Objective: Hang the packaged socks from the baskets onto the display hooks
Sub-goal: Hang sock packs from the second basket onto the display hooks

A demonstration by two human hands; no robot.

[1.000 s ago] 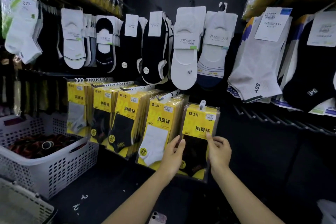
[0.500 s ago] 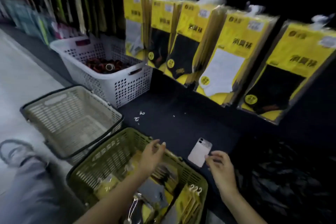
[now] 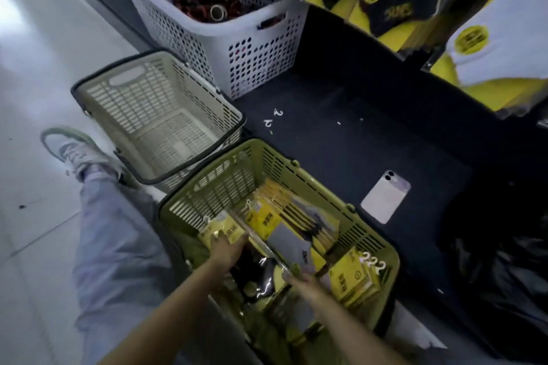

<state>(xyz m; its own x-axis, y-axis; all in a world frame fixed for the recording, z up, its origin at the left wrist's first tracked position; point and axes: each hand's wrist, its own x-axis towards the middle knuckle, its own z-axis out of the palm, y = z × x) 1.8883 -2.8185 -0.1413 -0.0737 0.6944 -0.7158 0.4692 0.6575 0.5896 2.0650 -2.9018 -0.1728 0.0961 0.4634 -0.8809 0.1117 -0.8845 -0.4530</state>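
both hands are down in the green basket (image 3: 219,184), which sits by the dark shelf (image 3: 355,133). the left hand (image 3: 228,249) grips the bottom edge of a yellow sock pack (image 3: 218,228). the right hand (image 3: 302,283) touches a shiny pack; it is too blurry to tell if it grips. more sock packs (image 3: 296,216) lie piled in the basket. a phone (image 3: 385,197) lies on the shelf. a cream basket (image 3: 160,115) and a white basket (image 3: 252,47) stand near. hanging sock packs (image 3: 388,6) show up top.
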